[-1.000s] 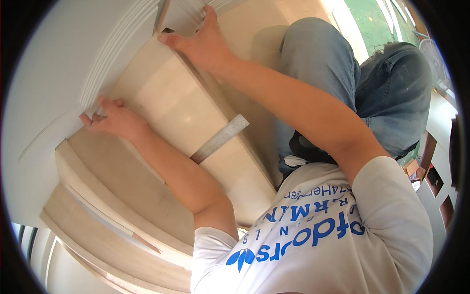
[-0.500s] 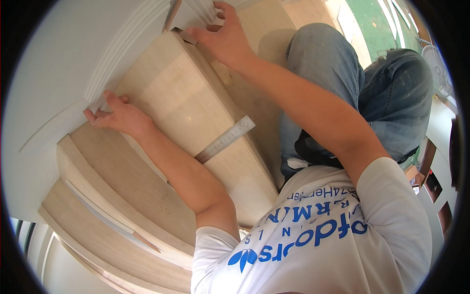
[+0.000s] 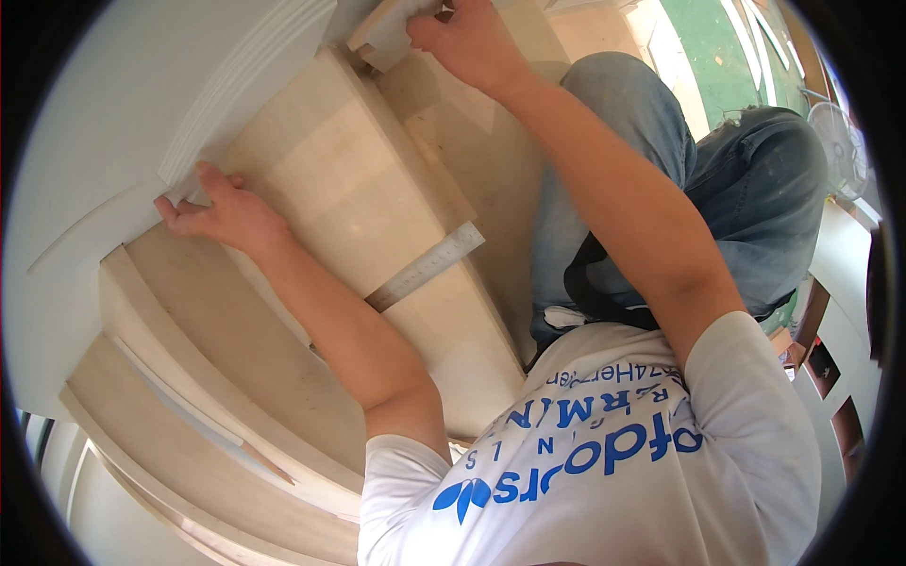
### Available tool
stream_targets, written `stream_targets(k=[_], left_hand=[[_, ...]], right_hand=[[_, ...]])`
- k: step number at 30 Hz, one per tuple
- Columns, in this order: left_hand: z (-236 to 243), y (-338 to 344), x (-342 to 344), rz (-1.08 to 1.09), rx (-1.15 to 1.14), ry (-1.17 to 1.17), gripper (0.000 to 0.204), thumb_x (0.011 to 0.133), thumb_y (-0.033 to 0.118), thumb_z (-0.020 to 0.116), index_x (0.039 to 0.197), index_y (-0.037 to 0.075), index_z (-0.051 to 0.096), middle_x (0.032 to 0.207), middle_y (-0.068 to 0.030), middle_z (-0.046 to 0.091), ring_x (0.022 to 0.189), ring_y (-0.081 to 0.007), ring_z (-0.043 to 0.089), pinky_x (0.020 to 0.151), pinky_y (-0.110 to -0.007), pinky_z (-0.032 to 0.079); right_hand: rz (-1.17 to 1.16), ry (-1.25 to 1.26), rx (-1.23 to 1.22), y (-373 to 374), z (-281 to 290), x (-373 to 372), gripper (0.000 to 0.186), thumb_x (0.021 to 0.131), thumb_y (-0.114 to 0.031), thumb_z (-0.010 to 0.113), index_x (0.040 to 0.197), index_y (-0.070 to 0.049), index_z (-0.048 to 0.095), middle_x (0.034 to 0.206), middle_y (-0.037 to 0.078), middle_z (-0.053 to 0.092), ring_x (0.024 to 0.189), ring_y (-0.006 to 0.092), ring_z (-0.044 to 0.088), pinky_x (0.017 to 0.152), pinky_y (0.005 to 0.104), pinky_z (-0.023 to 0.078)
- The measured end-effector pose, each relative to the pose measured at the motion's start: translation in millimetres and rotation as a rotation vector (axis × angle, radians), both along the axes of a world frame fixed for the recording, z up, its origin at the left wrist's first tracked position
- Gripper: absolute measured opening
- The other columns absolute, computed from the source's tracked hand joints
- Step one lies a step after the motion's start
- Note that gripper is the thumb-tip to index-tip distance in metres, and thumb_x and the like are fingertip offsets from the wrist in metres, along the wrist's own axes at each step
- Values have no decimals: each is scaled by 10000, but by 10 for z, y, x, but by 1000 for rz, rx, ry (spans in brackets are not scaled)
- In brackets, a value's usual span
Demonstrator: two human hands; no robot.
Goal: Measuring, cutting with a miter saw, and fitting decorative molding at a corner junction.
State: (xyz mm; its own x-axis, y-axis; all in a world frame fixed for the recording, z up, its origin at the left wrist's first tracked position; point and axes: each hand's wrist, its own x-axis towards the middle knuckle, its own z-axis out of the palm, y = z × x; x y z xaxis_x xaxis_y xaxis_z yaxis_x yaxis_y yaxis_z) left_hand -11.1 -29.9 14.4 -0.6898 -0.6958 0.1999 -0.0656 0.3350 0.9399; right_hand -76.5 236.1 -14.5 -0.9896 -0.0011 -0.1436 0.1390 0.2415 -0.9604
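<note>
While the right hand (image 3: 477, 47) pinches a board (image 3: 385, 40) just beside the far corner of the step (image 3: 349, 170), the half-open left hand (image 3: 226, 212) meets the moulding (image 3: 226, 99), grip unclear, probably mid-positioning, next move likely needing steady alignment.

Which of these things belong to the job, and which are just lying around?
Seemingly part of the job:
- pale board, held by the right hand
- white moulding, beside the left hand
- wooden step under the arms
- metal ruler on the step, in neither hand

Probably just around:
- fan, far right
- pale strips, upper right; use unclear
</note>
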Motion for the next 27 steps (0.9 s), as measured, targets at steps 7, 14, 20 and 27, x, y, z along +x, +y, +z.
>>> stream_targets(k=[7,14,20,27], left_hand=[[53,39,19,28,21,-63,796,1055,147,614,1642,45,86,1676,-239,196,1063,-231,554,813,-363,518],[62,48,37,7,9,-73,785,1056,143,613,1640,41,99,1668,-250,219,1000,-232,556,821,-363,529],[-6,-9,-22,35,-43,-15,797,1008,90,662,1622,64,155,1474,-218,417,884,-221,529,767,-367,530],[16,8,1,62,-65,-72,838,998,131,684,1625,38,136,1422,-230,438,874,-241,548,789,-398,536]], right_hand=[[378,158,-18,192,-146,-139,398,965,-181,646,1299,27,582,1154,190,697,1020,296,674,915,423,542],[288,159,59,137,-164,-147,397,964,-166,642,1262,80,552,1078,212,666,976,290,649,896,411,543],[222,202,153,-32,-313,-23,604,974,-152,622,1487,90,412,1240,252,604,1059,291,640,898,406,542],[148,191,-35,-155,-313,127,890,931,-110,704,1630,29,171,1594,258,259,1235,337,599,1021,418,553]])
